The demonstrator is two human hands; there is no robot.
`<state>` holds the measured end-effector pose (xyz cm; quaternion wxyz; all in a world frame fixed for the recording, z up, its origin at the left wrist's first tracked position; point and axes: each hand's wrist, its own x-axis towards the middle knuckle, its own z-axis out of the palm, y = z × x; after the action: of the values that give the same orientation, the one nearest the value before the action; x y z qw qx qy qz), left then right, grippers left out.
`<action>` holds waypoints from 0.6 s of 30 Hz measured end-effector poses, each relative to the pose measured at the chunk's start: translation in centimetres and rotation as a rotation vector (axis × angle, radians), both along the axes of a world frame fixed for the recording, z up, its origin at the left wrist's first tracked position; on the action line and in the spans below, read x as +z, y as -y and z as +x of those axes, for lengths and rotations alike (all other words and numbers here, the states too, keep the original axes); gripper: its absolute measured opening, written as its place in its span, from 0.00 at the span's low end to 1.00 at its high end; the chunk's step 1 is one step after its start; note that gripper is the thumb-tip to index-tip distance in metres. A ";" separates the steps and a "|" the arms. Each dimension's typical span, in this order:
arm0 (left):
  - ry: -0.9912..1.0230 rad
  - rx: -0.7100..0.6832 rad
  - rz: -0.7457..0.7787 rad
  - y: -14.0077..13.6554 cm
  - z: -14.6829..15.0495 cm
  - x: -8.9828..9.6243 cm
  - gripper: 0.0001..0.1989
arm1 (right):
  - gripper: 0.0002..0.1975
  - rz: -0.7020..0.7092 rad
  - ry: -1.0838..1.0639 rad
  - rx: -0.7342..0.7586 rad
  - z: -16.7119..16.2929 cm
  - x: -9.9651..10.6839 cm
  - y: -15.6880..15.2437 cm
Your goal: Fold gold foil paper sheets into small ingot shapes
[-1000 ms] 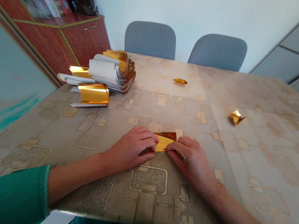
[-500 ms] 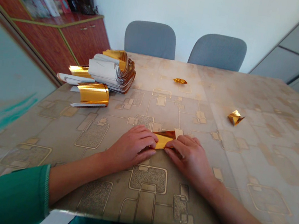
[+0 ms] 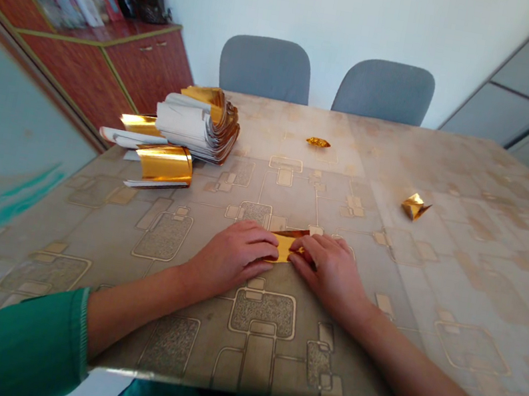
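Between both hands, low over the patterned tabletop, is a piece of folded gold foil paper (image 3: 283, 250), its darker back layer showing along the far edge. My left hand (image 3: 241, 251) pinches its left end, fingers pressed together. On the right end, my right hand (image 3: 327, 262) grips it with thumb and fingertips closed; the fingers hide part of the paper. Farther off to the right sits a folded gold paper piece (image 3: 415, 208) with pointed ends. Another small gold piece (image 3: 317, 143) lies near the far side of the table.
A thick stack of paper sheets (image 3: 183, 122), white on one side and gold on the other, rests at the back left. One curled gold sheet (image 3: 164, 164) lies in front of it. Two grey chairs (image 3: 266, 68) stand behind the table (image 3: 266, 367).
My right hand has shifted slightly left along the gold paper, so less of it shows between the hands. My left hand has barely moved.
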<state>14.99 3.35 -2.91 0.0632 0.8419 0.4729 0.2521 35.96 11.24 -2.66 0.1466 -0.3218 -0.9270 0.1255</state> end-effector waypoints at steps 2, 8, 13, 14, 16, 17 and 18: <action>0.013 0.003 0.011 0.0 0.0 0.0 0.07 | 0.02 -0.010 0.008 0.001 0.2 0.1 -0.1; 0.035 0.031 -0.004 0.1 -0.3 -0.2 0.07 | 0.00 -0.037 0.011 -0.038 0.7 0.3 -0.4; 0.037 0.084 -0.055 0.1 0.0 0.0 0.08 | 0.02 -0.018 -0.031 -0.013 1.0 0.2 -0.5; 0.036 0.105 -0.071 0.2 0.1 0.1 0.11 | 0.03 -0.012 -0.041 0.004 1.1 0.2 -0.5; 0.030 0.132 -0.104 0.2 0.4 0.4 0.14 | 0.05 0.005 -0.054 0.039 1.2 0.4 -0.4; 0.028 0.136 -0.115 0.3 0.5 0.5 0.14 | 0.04 0.011 -0.056 0.053 1.3 0.5 -0.4; 0.024 0.137 -0.124 0.3 0.6 0.6 0.13 | 0.04 0.014 -0.060 0.066 1.3 0.7 -0.3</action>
<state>15.56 3.06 -2.31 0.1034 0.7990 0.5432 0.2365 37.27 11.56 -2.00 0.1720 -0.2862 -0.9331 0.1335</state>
